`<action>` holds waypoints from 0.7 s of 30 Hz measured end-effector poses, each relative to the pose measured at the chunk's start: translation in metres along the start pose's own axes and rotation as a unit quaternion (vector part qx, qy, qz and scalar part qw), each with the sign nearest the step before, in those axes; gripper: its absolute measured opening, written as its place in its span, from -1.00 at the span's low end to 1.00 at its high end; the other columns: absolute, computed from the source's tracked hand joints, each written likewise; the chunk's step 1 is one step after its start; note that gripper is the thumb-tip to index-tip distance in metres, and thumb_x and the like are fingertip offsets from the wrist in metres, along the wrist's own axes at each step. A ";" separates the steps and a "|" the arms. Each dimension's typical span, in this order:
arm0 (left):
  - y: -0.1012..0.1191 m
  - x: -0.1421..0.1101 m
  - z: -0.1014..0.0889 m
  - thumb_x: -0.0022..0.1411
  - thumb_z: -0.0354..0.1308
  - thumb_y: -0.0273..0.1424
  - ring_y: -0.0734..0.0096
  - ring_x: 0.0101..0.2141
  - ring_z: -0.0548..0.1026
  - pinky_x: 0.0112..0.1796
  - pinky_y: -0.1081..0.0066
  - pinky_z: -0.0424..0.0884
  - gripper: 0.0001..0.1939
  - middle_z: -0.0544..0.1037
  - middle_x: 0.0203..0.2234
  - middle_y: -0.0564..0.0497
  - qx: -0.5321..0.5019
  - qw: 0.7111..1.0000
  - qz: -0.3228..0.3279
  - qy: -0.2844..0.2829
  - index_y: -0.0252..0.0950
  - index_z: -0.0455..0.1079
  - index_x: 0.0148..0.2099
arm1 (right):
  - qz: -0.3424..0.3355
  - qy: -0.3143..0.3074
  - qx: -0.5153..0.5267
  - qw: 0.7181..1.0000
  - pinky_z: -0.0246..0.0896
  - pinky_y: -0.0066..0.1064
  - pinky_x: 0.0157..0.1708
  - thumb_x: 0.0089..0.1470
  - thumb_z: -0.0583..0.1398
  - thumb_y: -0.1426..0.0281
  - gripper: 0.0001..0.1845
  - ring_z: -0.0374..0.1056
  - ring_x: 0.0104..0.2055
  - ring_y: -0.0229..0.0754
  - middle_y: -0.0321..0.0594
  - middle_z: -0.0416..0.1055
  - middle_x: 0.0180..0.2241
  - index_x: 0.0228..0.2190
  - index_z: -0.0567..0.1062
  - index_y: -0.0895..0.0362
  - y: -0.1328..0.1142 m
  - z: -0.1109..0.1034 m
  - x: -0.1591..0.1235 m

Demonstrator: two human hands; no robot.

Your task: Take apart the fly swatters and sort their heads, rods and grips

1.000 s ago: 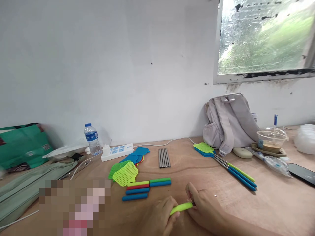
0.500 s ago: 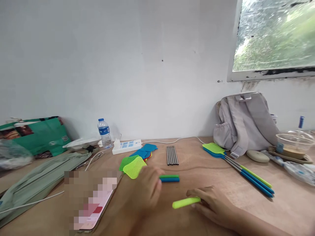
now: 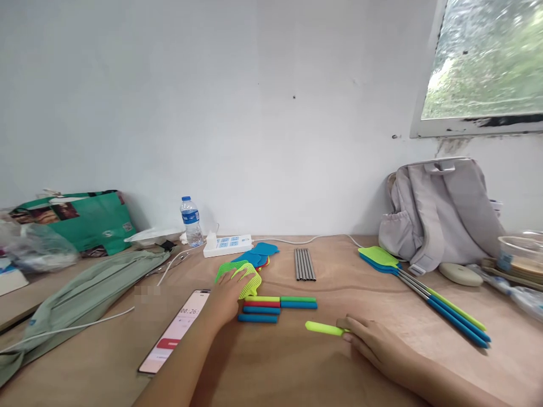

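Note:
My left hand (image 3: 224, 291) reaches over the pile at centre left, its fingers stretched out and resting on a yellow-green perforated fly swatter head (image 3: 251, 282). A green swatter head (image 3: 224, 269) lies partly under the fingers, and blue swatter heads (image 3: 259, 253) lie behind. Pinched in my right hand (image 3: 368, 342) is a yellow-green handle tube (image 3: 323, 328), pointing left just above or on the table. Between the hands lie several handle tubes: blue (image 3: 258, 319), red (image 3: 263, 304), yellow-green (image 3: 265, 299) and green (image 3: 298, 299). A row of thin metal rods (image 3: 305, 264) lies behind them.
Assembled fly swatters (image 3: 441, 308) lie at right, before a grey backpack (image 3: 445, 209) and a plastic cup (image 3: 517, 254). At left are a phone (image 3: 176, 333), a grey-green cloth bag (image 3: 93, 299), a water bottle (image 3: 192, 221), a power strip (image 3: 228, 245) and a green bag (image 3: 97, 223).
My left hand has moved left and away from me, onto the swatter heads, uncovering the handle tubes. My right hand still holds its tube, now tilted differently. The view has turned slightly left.

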State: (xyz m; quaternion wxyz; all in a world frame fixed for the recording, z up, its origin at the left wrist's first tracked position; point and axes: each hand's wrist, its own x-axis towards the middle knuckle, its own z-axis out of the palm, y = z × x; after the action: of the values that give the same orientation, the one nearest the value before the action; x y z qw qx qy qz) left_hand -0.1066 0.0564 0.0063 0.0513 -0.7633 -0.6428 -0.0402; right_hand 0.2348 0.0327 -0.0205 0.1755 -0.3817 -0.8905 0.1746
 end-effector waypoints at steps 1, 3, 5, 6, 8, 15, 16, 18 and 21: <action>-0.001 0.001 0.000 -0.19 -0.11 -0.77 0.13 0.15 0.12 0.10 0.11 0.04 -0.14 0.21 0.16 0.01 0.001 1.000 0.006 0.001 -0.13 0.10 0.20 | 0.001 0.001 0.002 1.000 0.26 -0.30 -0.24 0.19 -0.12 0.30 -0.65 0.36 -0.24 -0.10 -0.10 0.43 -0.23 -0.13 0.36 0.07 0.001 0.001 0.000; -0.001 0.002 -0.001 -0.17 -0.14 -0.78 0.18 0.12 0.18 0.08 0.14 0.08 -0.15 0.29 0.12 0.02 0.006 1.000 0.016 0.002 -0.12 0.11 0.20 | 0.004 0.004 0.006 1.000 0.26 -0.29 -0.23 0.20 -0.13 0.29 -0.65 0.36 -0.23 -0.09 -0.09 0.43 -0.22 -0.12 0.36 0.07 0.005 0.002 -0.002; -0.001 0.002 -0.001 -0.13 -0.16 -0.78 0.22 0.09 0.24 0.06 0.19 0.12 -0.17 0.35 0.07 0.03 0.007 1.000 0.027 0.002 -0.12 0.11 0.19 | 0.007 0.011 0.010 1.000 0.26 -0.28 -0.23 0.21 -0.13 0.27 -0.64 0.36 -0.22 -0.09 -0.09 0.42 -0.20 -0.13 0.36 0.07 0.009 0.004 -0.003; -0.001 0.003 -0.001 -0.11 -0.16 -0.77 0.25 0.07 0.27 0.05 0.22 0.14 -0.19 0.37 0.05 0.03 0.007 0.999 0.033 0.002 -0.11 0.11 0.19 | 0.009 0.014 0.011 1.000 0.26 -0.28 -0.22 0.21 -0.14 0.26 -0.64 0.36 -0.21 -0.08 -0.08 0.42 -0.19 -0.14 0.36 0.07 0.010 0.004 -0.003; 0.001 0.002 0.001 -0.08 -0.16 -0.76 0.28 0.03 0.31 0.01 0.27 0.18 -0.22 0.38 0.03 0.03 0.010 0.999 0.044 0.004 -0.10 0.12 0.18 | 0.011 0.017 0.009 1.000 0.26 -0.29 -0.22 0.21 -0.14 0.26 -0.64 0.35 -0.20 -0.09 -0.09 0.42 -0.19 -0.15 0.36 0.08 0.010 0.003 -0.003; 0.006 0.013 0.000 -0.07 -0.13 -0.76 0.13 -0.15 0.45 -0.17 0.19 0.30 -0.30 0.36 0.03 -0.11 0.036 0.999 0.034 -0.011 -0.15 0.24 0.10 | 0.002 -0.001 -0.005 1.000 0.27 -0.29 -0.24 0.19 -0.14 0.33 -0.65 0.37 -0.23 -0.08 -0.09 0.42 -0.26 -0.14 0.35 0.10 0.002 -0.003 -0.001; 0.005 0.016 -0.002 -0.07 -0.13 -0.76 0.12 -0.17 0.45 -0.18 0.18 0.30 -0.30 0.35 0.04 -0.11 0.035 0.998 0.041 -0.016 -0.15 0.25 0.09 | 0.003 -0.003 -0.003 1.000 0.27 -0.28 -0.23 0.19 -0.14 0.33 -0.65 0.37 -0.22 -0.08 -0.08 0.42 -0.25 -0.13 0.34 0.11 0.002 -0.003 -0.001; 0.004 0.024 -0.008 -0.07 -0.11 -0.76 0.13 -0.19 0.47 -0.19 0.18 0.30 -0.30 0.33 0.06 -0.07 0.026 0.998 0.062 -0.021 -0.10 0.25 0.09 | 0.003 0.001 0.004 1.000 0.27 -0.27 -0.23 0.19 -0.14 0.32 -0.65 0.36 -0.21 -0.07 -0.06 0.41 -0.23 -0.13 0.33 0.12 0.004 -0.003 -0.002; 0.001 0.038 -0.013 -0.04 -0.03 -0.72 0.20 -0.22 0.47 -0.18 0.23 0.29 -0.35 0.34 0.06 0.00 -0.005 0.996 0.091 -0.013 -0.05 0.28 0.06 | 0.006 0.031 0.022 0.999 0.26 -0.28 -0.25 0.19 -0.15 0.31 -0.66 0.35 -0.24 -0.08 -0.07 0.41 -0.27 -0.18 0.33 0.13 0.008 -0.003 -0.003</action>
State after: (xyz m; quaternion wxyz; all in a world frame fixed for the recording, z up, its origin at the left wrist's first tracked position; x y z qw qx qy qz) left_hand -0.0990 0.0920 0.0238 0.0425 -0.8192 -0.5713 -0.0285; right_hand 0.2428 0.0364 -0.0220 0.2109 -0.3885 -0.8780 0.1835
